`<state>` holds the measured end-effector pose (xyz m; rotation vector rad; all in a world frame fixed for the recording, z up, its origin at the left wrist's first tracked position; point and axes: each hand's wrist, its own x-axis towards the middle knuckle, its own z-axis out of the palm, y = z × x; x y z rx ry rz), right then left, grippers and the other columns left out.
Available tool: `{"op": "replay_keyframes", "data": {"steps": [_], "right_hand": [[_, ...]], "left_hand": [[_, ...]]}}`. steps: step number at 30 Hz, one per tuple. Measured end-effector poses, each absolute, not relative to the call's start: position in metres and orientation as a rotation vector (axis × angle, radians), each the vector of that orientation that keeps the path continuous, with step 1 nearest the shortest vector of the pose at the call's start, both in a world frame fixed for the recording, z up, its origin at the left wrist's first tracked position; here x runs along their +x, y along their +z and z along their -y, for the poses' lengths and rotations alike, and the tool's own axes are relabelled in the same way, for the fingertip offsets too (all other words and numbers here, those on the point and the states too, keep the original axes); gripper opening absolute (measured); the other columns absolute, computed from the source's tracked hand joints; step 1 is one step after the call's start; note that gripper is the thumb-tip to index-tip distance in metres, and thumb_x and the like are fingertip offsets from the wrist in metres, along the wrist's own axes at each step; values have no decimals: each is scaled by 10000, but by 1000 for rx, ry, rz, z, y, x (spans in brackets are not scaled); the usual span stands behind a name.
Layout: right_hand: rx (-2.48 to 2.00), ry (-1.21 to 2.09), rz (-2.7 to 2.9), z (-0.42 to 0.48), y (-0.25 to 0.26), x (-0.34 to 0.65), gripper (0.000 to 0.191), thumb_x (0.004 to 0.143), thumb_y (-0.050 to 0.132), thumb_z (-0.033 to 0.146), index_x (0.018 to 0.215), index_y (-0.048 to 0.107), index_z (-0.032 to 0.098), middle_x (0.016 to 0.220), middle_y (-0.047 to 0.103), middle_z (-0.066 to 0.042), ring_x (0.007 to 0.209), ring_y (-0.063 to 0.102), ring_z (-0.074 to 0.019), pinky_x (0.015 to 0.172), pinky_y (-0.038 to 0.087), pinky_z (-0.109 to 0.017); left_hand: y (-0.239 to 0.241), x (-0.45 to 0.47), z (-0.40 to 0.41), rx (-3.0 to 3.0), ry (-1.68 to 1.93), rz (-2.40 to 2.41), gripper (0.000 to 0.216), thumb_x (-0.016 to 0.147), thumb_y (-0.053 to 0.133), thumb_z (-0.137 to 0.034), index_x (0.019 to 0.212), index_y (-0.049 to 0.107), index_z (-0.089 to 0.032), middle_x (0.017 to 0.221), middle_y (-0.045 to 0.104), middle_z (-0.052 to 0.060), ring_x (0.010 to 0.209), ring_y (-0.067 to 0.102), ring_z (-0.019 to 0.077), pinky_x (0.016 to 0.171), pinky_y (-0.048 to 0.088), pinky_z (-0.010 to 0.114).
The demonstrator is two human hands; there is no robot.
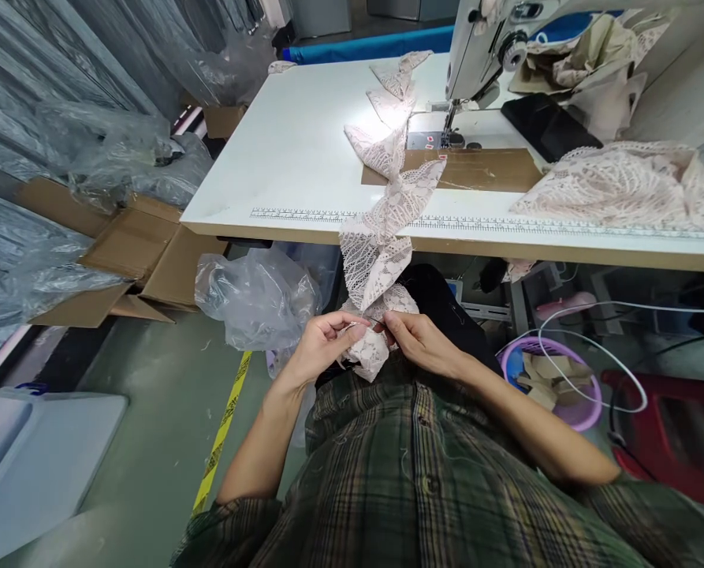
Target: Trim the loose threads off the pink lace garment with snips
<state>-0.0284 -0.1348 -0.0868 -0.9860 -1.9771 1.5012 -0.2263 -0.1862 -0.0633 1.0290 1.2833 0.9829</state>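
A chain of pale pink lace pieces point(381, 221) runs from the sewing machine point(482, 47) across the white table point(292, 158) and hangs over its front edge into my lap. My left hand point(322, 343) and my right hand point(419, 339) meet at the lower end of the lace, below the table edge. Both pinch the lace with thumb and fingers, a bunched piece point(370, 351) between them. My forearms come out of plaid sleeves.
A heap of lace pieces point(623, 185) lies on the table at the right. A brown card point(475, 167) lies before the needle. Left stand open cardboard boxes point(144, 252) and plastic bags point(257, 296). A purple basket point(564, 379) and red stool point(671, 426) sit under the table.
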Motion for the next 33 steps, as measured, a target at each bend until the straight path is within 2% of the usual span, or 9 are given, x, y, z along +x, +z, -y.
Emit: {"op": "replay_keyframes", "data": {"steps": [3,6,10,14,19,23,28,31,33], "right_hand": [[-949,1481,2028,131,-86,-37,513,998,309,559,774,569,178,560,424,45,542,406,-111,558,319,-259],[-911,1442,2047,128,-86,-45,504,992,321,562,692,491,194,562,405,49,545,367,-101,546,279,-257],[-999,1384,2001,130,-90,-47,486,990,335,545,736,547,188,574,453,41,546,389,-103,561,290,-258],[-1006,1384,2022,134,-90,-44,474,996,324,531,797,581,186,572,464,40,538,394,-108,557,293,-256],[-1042,1153,2116,137,-90,-50,465,988,349,501,649,473,208,566,443,28,533,343,-112,549,251,-275],[-1137,1057,2030,136,-98,-47,443,983,361,487,663,496,211,567,432,27,529,354,-119,552,270,-278],[-1108,1176,1842,129,-100,-30,402,993,355,490,896,615,199,683,522,10,637,494,-138,619,385,-265],[-1099,1132,1762,125,-93,-26,343,967,429,479,840,585,202,690,512,13,656,482,-135,614,393,-256],[-1082,1106,1730,123,-89,-26,282,938,490,449,817,566,205,682,503,19,646,473,-131,591,392,-247]], "left_hand": [[-63,-227,187,1057,984,-1268,301,759,785,-400,905,760,-138,904,748,71,740,625,135,676,470,217],[-64,-227,186,1109,976,-1286,290,775,764,-404,896,767,-140,915,753,73,761,636,150,696,476,229],[-68,-228,185,1131,992,-1284,264,800,735,-394,884,767,-147,918,752,70,781,643,158,708,479,237],[-69,-228,184,1097,1000,-1273,248,784,742,-391,842,755,-150,844,731,49,739,618,141,670,463,227],[-68,-226,185,1087,987,-1300,280,768,744,-420,748,712,-142,636,598,-10,564,468,81,534,365,200],[-71,-227,180,1098,977,-1343,340,773,717,-477,825,709,-141,704,634,17,591,507,104,552,398,217],[-86,-231,145,1314,1183,-1608,319,777,713,-426,963,674,-171,655,557,-38,558,470,93,562,377,213],[-94,-228,114,1486,1241,-1704,422,753,741,-392,1107,636,-189,586,462,-86,530,433,91,567,359,210],[-99,-225,98,1581,1200,-1712,385,765,728,-384,1089,654,-189,559,432,-91,527,427,94,573,354,212]]}}
